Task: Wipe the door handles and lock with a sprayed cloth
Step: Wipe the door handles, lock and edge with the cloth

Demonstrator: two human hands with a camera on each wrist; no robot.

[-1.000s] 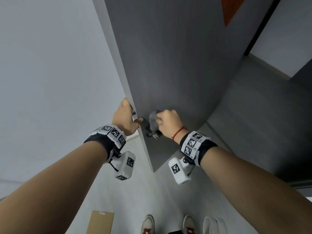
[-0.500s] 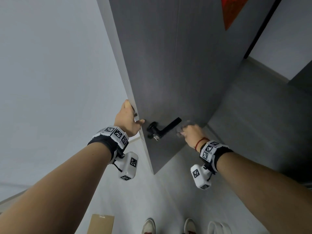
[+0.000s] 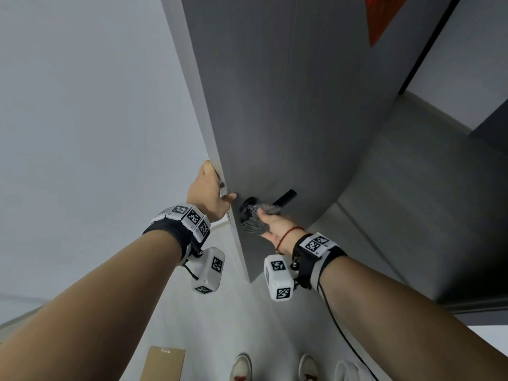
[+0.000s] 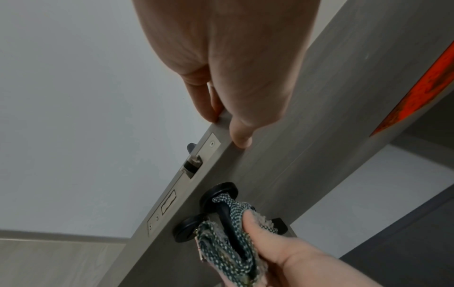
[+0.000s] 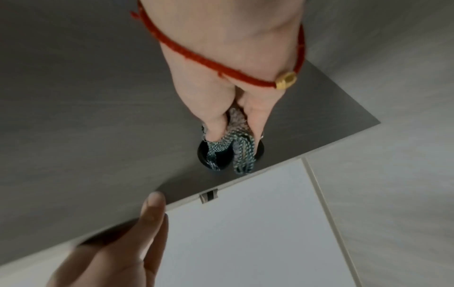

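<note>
The grey door (image 3: pixel 275 105) stands ajar with a black lever handle (image 3: pixel 286 198) on its near face. My left hand (image 3: pixel 214 191) grips the door's edge just above the latch plate (image 4: pixel 194 165), thumb on the near face and fingers round the far side. My right hand (image 3: pixel 268 220) holds a green-and-white patterned cloth (image 3: pixel 254 218), wrapped round the lever close to its round base (image 4: pixel 218 192). The cloth (image 4: pixel 236 252) hangs over the lower lock rosette (image 4: pixel 184 231) and partly covers it. The lever's far end sticks out past my fingers.
A white wall (image 3: pixel 82 133) lies to the left of the door edge. A red paper (image 3: pixel 382 17) is stuck high on the door. On the floor below are a cardboard piece (image 3: pixel 163 364), my shoes (image 3: pixel 242 368) and a white object (image 3: pixel 351 371).
My right hand with the cloth slid from the handle's base out past the lever's end, and has now come back to the base. The left hand kept its grip on the door edge.
</note>
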